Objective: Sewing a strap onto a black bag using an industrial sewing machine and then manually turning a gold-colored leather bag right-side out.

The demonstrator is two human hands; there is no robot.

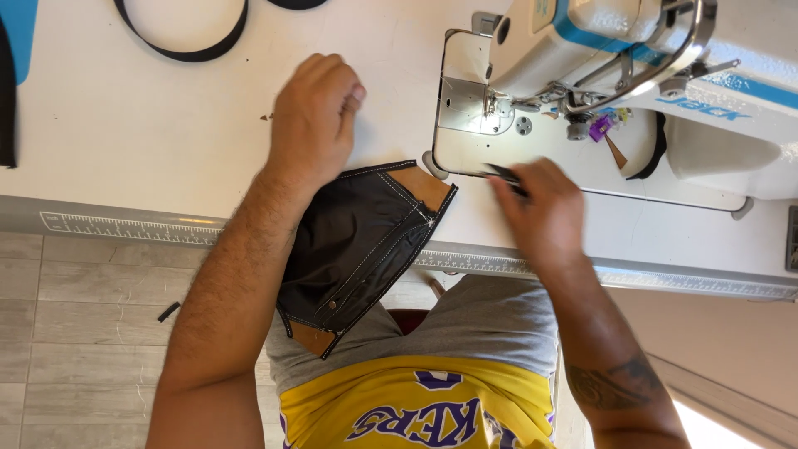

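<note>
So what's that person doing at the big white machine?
A person sits at a white sewing machine. The left hand rests on the white table at the top of a dark stitched fabric piece hanging over the edge. The right hand holds a small dark tool by the machine's lit needle plate.

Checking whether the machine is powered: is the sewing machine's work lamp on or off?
On. A bright white glow lights the needle plate under the sewing machine head.
</note>
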